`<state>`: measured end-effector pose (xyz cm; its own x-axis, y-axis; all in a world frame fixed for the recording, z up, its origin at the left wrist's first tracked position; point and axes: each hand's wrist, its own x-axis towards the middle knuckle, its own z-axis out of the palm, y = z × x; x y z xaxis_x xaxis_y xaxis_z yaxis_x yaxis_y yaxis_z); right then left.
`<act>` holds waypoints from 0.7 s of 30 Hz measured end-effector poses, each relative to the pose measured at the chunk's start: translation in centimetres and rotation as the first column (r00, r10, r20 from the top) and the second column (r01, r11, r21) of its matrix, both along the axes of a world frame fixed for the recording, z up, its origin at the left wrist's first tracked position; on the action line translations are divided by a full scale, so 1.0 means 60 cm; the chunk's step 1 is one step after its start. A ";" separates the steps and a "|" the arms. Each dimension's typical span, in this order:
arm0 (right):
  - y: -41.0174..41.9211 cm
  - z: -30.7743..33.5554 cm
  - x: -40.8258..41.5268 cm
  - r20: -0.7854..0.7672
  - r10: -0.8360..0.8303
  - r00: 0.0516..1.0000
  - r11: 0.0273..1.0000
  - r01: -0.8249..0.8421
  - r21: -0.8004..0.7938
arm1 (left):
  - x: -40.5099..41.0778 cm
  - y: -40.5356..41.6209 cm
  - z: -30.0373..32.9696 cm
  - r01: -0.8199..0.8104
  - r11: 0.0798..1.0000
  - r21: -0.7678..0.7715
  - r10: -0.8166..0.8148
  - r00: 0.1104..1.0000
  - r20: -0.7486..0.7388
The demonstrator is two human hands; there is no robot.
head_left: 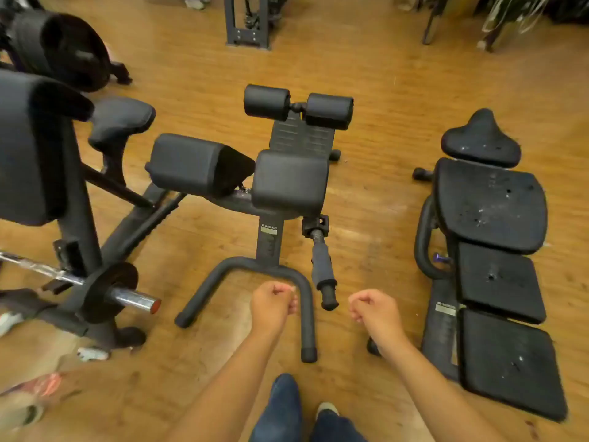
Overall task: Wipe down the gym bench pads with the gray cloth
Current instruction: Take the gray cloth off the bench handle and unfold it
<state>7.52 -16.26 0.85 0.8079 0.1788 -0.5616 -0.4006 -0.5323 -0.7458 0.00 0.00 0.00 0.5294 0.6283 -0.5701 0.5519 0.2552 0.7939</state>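
Both hands (322, 306) fisted, holding nothing.

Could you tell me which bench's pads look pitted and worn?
The flat segmented bench on the right; its pads show holes and pale specks, while the centre bench's pads look smooth.

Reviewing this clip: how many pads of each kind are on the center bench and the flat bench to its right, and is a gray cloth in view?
Center bench roller pads: 2
Center bench square pads: 2
Right bench flat pads: 4
Gray cloth: 0
Total: 8 pads
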 end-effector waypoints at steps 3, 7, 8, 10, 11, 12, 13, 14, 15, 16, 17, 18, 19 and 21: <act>0.021 -0.040 0.044 -0.007 0.000 1.000 1.000 0.000 -0.031 | 0.024 0.021 -0.051 -0.008 1.000 0.003 0.008 0.999 -0.032; 0.063 -0.102 0.104 0.011 -0.002 1.000 0.997 0.003 -0.075 | 0.068 0.053 -0.135 0.020 0.999 -0.035 -0.023 0.997 -0.074; 0.073 -0.117 0.117 0.022 0.005 1.000 0.997 -0.003 -0.071 | 0.083 0.059 -0.149 0.022 0.998 -0.057 -0.026 0.997 -0.073; 0.093 -0.162 0.145 0.034 0.023 0.999 0.997 -0.020 -0.070 | 0.109 0.065 -0.185 0.011 0.991 -0.130 -0.020 0.998 -0.061; 0.101 -0.185 0.154 0.028 0.034 0.999 0.996 -0.031 -0.080 | 0.119 0.063 -0.200 -0.006 0.983 -0.185 -0.006 0.998 -0.067; 0.109 -0.204 0.162 0.027 0.045 0.999 0.995 -0.042 -0.093 | 0.127 0.060 -0.210 -0.034 0.966 -0.257 0.012 0.996 -0.085; 0.114 -0.229 0.170 0.016 0.051 0.999 0.994 -0.049 -0.100 | 0.135 0.056 -0.224 -0.060 0.943 -0.328 0.028 0.995 -0.100; 0.117 -0.249 0.175 -0.018 0.050 0.999 0.993 -0.052 -0.102 | 0.141 0.050 -0.236 -0.082 0.915 -0.394 0.039 0.992 -0.116; 0.121 -0.265 0.182 -0.068 0.046 0.997 0.994 -0.053 -0.101 | 0.148 0.043 -0.247 -0.101 0.887 -0.450 0.050 0.991 -0.125; 0.125 -0.275 0.187 -0.126 0.041 0.991 0.993 -0.054 -0.103 | 0.154 0.037 -0.256 -0.120 0.852 -0.509 0.063 0.990 -0.129; 0.128 -0.284 0.193 -0.189 0.038 0.981 0.993 -0.058 -0.100 | 0.159 0.030 -0.264 -0.136 0.810 -0.571 0.072 0.988 -0.133; 0.129 -0.286 0.196 -0.250 0.035 0.967 0.993 -0.062 -0.100 | 0.165 0.022 -0.267 -0.157 0.757 -0.634 0.089 0.986 -0.138; 0.129 -0.292 0.199 -0.311 0.023 0.950 0.996 -0.048 -0.070 | 0.170 0.015 -0.272 -0.193 0.692 -0.696 0.125 0.981 -0.148; 0.130 -0.303 0.203 -0.442 0.005 0.897 1.000 -0.004 0.002 | 0.186 0.004 -0.273 -0.285 0.531 -0.798 0.227 0.955 -0.190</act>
<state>19.69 -8.47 -17.31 0.4760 0.1828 -0.8602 -0.6866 -0.5340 -0.4934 11.15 0.24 -16.38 0.3720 -0.0113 -0.9282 0.3907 0.9090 0.1455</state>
